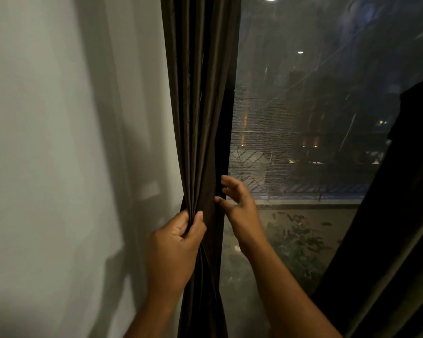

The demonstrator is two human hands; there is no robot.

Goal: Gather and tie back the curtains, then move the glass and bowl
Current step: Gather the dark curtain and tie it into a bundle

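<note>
A dark brown curtain point(200, 93) hangs bunched in narrow folds at the left edge of the window. My left hand point(174, 245) grips the folds from the left side, fingers and thumb curled round the gathered cloth. My right hand point(237, 203) is at the curtain's right edge with its fingers spread and loosely bent, fingertips touching or nearly touching the cloth. A second dark curtain point(398, 215) hangs at the far right. No glass or bowl is in view.
A white wall point(71, 142) fills the left side. The window pane point(315, 118) with a mesh screen shows a dark street with lights outside. A leafy plant point(296, 242) sits beyond the lower pane.
</note>
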